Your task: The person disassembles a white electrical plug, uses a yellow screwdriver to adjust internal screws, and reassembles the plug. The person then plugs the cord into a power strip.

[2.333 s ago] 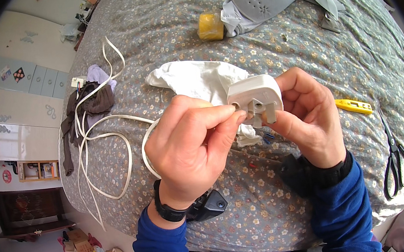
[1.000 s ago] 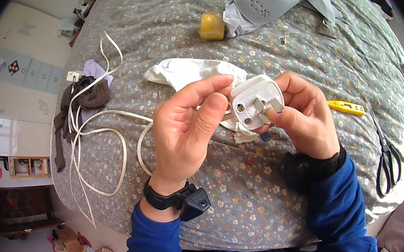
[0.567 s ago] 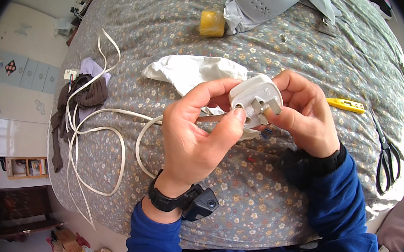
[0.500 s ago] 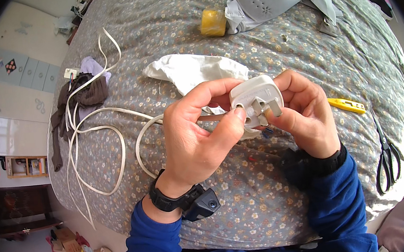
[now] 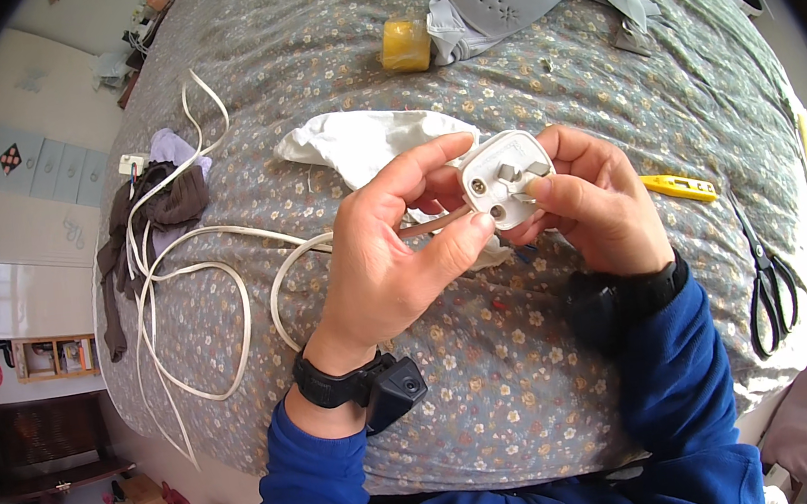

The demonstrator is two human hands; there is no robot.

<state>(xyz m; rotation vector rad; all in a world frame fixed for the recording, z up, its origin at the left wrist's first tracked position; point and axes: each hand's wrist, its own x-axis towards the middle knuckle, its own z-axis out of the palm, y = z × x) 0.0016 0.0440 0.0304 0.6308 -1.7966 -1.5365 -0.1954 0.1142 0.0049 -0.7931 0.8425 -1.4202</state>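
White plug, pins facing up, right of frame centre. Right hand: fingers closed on it, thumb over the pins. Left hand: thumb and forefinger spread, thumb at its lower-left edge; grip cannot be told. Floral bed: white cable, left; scissors, right. Pale cabinets, far left.

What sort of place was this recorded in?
Probably a bedroom: a wide, rumpled floral bedcover fills most of the view, and pale cabinetry stands along the left side.
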